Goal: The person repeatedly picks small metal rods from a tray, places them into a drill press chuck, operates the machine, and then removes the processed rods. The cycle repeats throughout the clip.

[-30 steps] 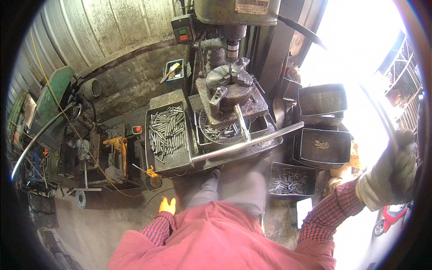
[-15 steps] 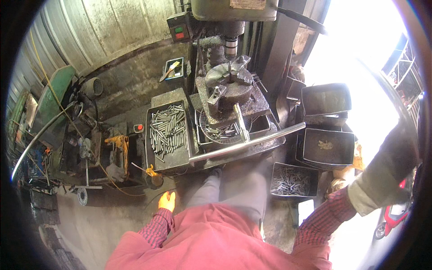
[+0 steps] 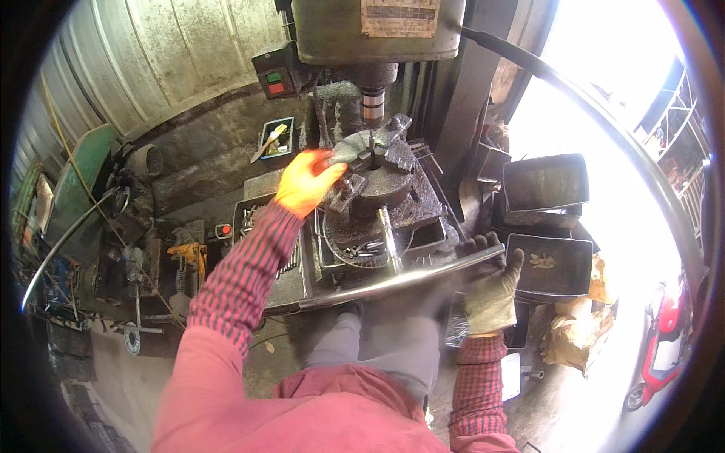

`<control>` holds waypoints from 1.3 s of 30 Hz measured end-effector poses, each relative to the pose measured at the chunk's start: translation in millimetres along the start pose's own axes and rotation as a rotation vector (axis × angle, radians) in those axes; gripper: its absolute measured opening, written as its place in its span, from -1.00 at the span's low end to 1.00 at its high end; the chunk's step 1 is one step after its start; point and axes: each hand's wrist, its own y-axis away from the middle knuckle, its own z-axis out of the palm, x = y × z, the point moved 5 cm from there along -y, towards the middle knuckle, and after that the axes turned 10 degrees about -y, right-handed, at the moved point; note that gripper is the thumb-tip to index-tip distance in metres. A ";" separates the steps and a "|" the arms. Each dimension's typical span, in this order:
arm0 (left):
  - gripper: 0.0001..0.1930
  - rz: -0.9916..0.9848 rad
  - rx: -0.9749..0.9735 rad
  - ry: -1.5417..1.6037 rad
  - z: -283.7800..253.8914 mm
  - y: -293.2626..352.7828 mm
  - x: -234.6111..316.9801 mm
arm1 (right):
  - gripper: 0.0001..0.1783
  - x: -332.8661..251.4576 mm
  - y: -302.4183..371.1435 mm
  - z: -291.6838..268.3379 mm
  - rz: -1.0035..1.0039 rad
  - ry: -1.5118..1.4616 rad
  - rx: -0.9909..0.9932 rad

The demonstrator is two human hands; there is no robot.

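Observation:
My left hand, in an orange glove, reaches to the left side of the round chuck under the drill press. Its fingers are drawn together; glare and blur hide anything between them. A drill bit points down over the chuck's middle. At the right end of a long shiny metal bar, my right hand closes in a dark and beige work glove, thumb sticking up beside it. The bar joins a short handle coming from the chuck. Metal pins in the left tray are partly behind my left sleeve.
A long curved lever sweeps from the drill head to the right. Black bins stand at the right, one holding a glove. A switch box and a small tray with a brush are behind.
My left hand has risen from beside my leg to the chuck. My right hand has come in from the far right, by the curved lever, to the bar's end. The view has shifted slightly.

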 end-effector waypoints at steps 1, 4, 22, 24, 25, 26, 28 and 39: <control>-0.50 0.030 -0.079 -0.113 11.9 -21.7 15.0 | -0.19 9.0 -0.6 4.1 -0.013 0.034 0.061; -0.43 0.073 -0.192 -0.404 43.0 -61.3 36.1 | -0.15 28.8 -6.8 31.2 0.106 -0.125 -0.043; -0.67 0.079 -0.339 -0.172 60.7 -88.7 34.0 | -0.77 215.9 43.3 165.6 0.116 1.654 -0.821; -0.65 0.032 -0.327 -0.148 58.7 -87.7 30.2 | -0.84 248.6 46.3 137.5 -0.076 1.842 -1.053; -0.64 0.050 -0.334 -0.138 59.0 -88.0 30.0 | -0.79 244.7 43.0 114.1 -0.091 1.815 -0.994; -0.64 0.143 -0.325 -0.179 57.4 -87.8 31.7 | -0.74 233.5 36.2 80.7 0.119 1.804 -0.833; -0.64 0.134 -0.318 -0.153 58.0 -88.2 27.0 | -0.62 182.9 26.1 38.7 0.218 1.763 -0.591; -0.80 -0.064 -0.386 0.173 64.9 -89.9 9.1 | -0.13 194.1 65.3 102.9 0.197 1.873 -1.237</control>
